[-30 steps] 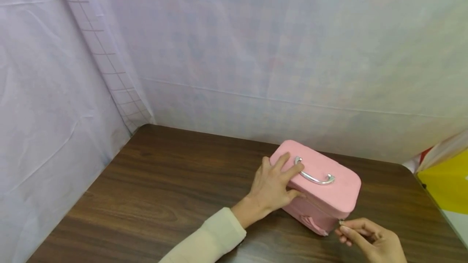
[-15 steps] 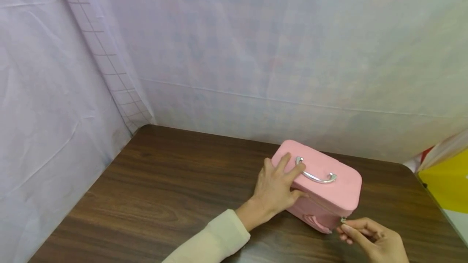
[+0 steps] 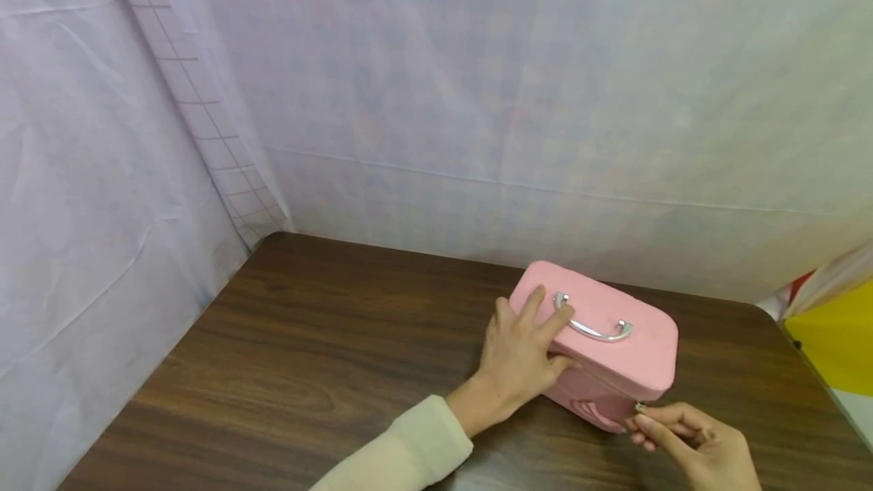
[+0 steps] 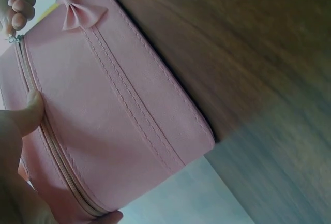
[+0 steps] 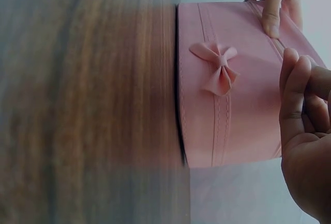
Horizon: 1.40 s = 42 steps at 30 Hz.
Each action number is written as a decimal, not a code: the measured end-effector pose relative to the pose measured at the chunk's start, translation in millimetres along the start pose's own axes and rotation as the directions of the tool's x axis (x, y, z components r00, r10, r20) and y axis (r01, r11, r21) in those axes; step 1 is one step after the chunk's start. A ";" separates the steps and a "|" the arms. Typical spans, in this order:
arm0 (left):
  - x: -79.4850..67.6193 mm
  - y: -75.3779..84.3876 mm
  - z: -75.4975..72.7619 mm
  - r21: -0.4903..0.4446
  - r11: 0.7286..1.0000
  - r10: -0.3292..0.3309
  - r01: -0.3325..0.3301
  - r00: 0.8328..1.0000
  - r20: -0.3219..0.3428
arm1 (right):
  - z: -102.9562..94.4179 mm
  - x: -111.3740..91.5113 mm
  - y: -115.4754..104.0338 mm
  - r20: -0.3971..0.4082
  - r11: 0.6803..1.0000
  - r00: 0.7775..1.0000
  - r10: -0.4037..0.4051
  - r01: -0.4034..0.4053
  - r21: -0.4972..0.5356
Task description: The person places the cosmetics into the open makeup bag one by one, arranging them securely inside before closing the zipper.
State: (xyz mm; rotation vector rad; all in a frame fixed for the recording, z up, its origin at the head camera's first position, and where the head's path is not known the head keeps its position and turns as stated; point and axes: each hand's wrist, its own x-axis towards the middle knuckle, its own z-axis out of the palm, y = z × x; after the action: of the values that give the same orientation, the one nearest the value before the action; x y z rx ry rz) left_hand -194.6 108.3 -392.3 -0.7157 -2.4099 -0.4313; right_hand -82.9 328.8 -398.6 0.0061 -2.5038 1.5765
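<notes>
A pink cosmetic case [image 3: 637, 351] with a curved silver handle [image 3: 600, 335] on its lid stands on the table. My left hand [image 3: 520, 354] holds its left end, fingers spread over the lid near the handle. In the left wrist view the left thumb [image 4: 32, 111] presses along the zipper [image 4: 58, 157], whose visible length looks closed. At the front right corner, my right hand [image 3: 702, 442] pinches the small metal zipper pull [image 4: 16, 39]. A pink bow [image 5: 221, 68] sits on the front band of the case. My right fingertips hide the pull in the right wrist view.
The dark wood-grain table [image 3: 327, 347] extends to the left of the case. Pale cloth [image 3: 477, 97] hangs behind the table and along its left side. Something yellow [image 3: 835, 343] lies beyond the right edge.
The case has shifted very slightly to the right, and my left hand has moved with it. My right hand keeps its pinch on the zipper pull at the corner.
</notes>
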 end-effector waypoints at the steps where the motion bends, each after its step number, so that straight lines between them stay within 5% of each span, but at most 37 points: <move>1: -0.4 1.2 0.1 0.002 1.000 -0.005 0.005 1.000 0.000 | -0.2 0.2 0.0 0.003 1.000 1.000 -0.001 0.001 0.004; 7: -3.1 10.8 -1.2 0.031 0.998 -0.047 0.046 0.999 0.025 | -0.2 0.7 0.4 -0.011 1.000 1.000 -0.001 0.001 0.001; 14: -8.8 20.7 1.2 0.118 0.993 -0.021 0.029 0.998 -0.066 | 2.6 1.6 -1.7 -0.015 1.000 1.000 -0.017 0.017 0.001; 19: -9.6 23.0 -0.8 0.129 0.991 -0.032 0.040 0.997 -0.065 | 3.5 3.1 -2.5 -0.005 1.000 1.000 -0.012 0.012 -0.006; 23: -7.6 17.4 -3.3 0.130 0.991 -0.004 0.012 0.998 -0.062 | 4.1 4.3 -3.1 -0.007 1.000 1.000 -0.001 0.000 -0.028; 29: 7.1 -9.9 -12.2 0.051 0.992 0.116 -0.119 0.992 0.053 | 4.9 6.0 -2.3 -0.003 0.999 1.000 -0.002 0.002 -0.051; 33: 19.4 -29.5 -17.9 -0.002 0.963 0.267 -0.270 0.949 0.167 | 4.0 5.9 -1.0 -0.001 0.998 1.000 0.006 -0.006 -0.061; 38: 31.0 -45.6 -20.4 -0.036 0.886 0.453 -0.463 0.846 0.280 | 2.8 6.2 0.4 0.013 0.998 1.000 0.002 -0.001 -0.066; 42: 37.2 -52.7 -19.6 -0.093 0.838 0.536 -0.537 0.782 0.319 | 2.8 6.7 0.5 0.019 0.998 1.000 0.001 0.000 -0.064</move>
State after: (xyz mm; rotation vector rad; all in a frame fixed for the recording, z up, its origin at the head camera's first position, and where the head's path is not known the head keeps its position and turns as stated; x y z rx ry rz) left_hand -242.0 71.7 -361.4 -1.5268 -2.3485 -0.0663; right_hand -89.9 327.2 -399.2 0.0122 -2.5681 1.5022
